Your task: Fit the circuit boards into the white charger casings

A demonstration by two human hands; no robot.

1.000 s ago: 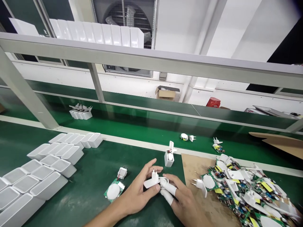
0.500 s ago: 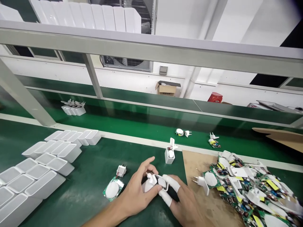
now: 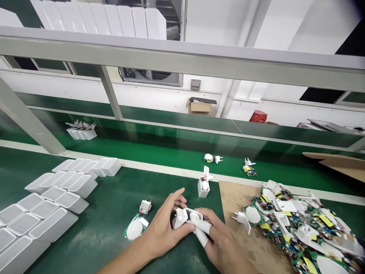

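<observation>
Over the green bench, a small white plastic case (image 3: pixel 200 215) is held between my two hands, its opening facing up. My left hand (image 3: pixel 162 232) wraps round its left side, thumb in front and fingers behind. A white plug piece (image 3: pixel 181 215) stands at the left of the opening, by my left thumb. My right hand (image 3: pixel 221 239) wears white finger covers; one covered finger presses at the opening and another lies against the near side. What is inside the case is hidden. Left of my hands lie a circuit board with a white disc (image 3: pixel 134 229) and a plug piece (image 3: pixel 145 206).
Rows of open white cases (image 3: pixel 54 209) stand at left. One filled case (image 3: pixel 203 188) stands ahead of my hands. At right, a pile of circuit boards (image 3: pixel 302 224) lies on brown cardboard (image 3: pixel 236 198). Beyond, a green belt (image 3: pixel 159 152) carries boards and cases; a metal beam (image 3: pixel 182 57) crosses above.
My right covered finger has moved from the case's right rim onto its opening. Both hands still hold the case. The parts on the green belt have shifted left.
</observation>
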